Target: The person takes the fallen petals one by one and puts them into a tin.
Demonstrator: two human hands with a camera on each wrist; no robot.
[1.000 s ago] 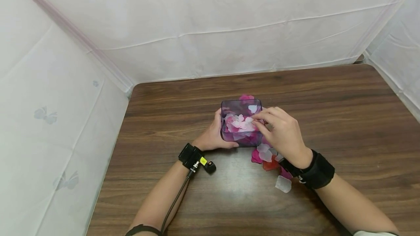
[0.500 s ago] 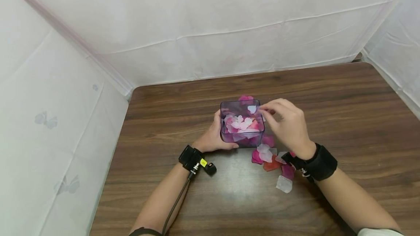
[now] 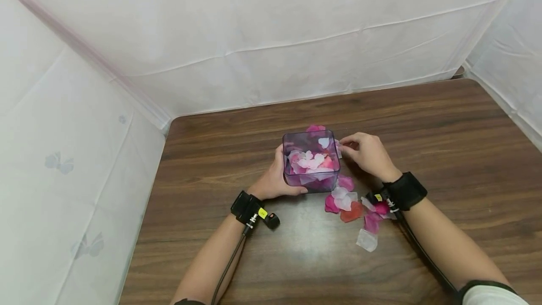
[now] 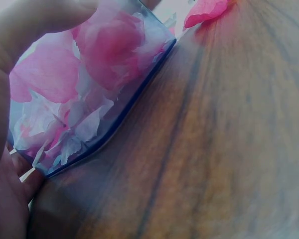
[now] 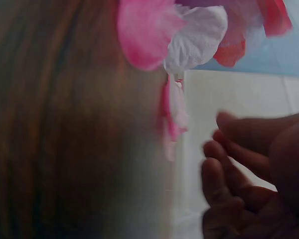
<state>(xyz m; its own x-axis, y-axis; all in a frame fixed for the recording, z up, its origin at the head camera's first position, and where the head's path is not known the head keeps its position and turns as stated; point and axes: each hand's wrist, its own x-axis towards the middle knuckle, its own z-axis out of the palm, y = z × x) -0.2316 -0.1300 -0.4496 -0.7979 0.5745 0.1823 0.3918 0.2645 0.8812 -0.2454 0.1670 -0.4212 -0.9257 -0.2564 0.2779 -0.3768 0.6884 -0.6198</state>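
Observation:
My left hand (image 3: 275, 180) grips a clear purple-tinted plastic box (image 3: 300, 138) from its left side, thumb across the front. Pink and white artificial flower petals (image 3: 311, 160) lie inside, and the left wrist view shows them through the wall (image 4: 97, 134). A whitish petal clings high on the inside wall. My right hand (image 3: 370, 154) is low at the box's right side, beside pale petals (image 3: 338, 148) on the table. In the right wrist view its thumb and loosely bent fingers (image 5: 224, 174) are close together, with nothing visible between them; pink and white petals (image 5: 144, 35) lie ahead.
Several loose petals (image 3: 351, 211), magenta, white and red, are scattered in front of the box and toward the right wrist. One magenta petal (image 3: 315, 128) lies behind the box. White sheeting (image 3: 254, 60) hangs beyond the wooden table's (image 3: 211, 154) far edge.
My right hand has moved from over the box's opening, out past its right rim, and down toward the table. A reddish-pink petal now shows in the box. The left hand keeps its grip.

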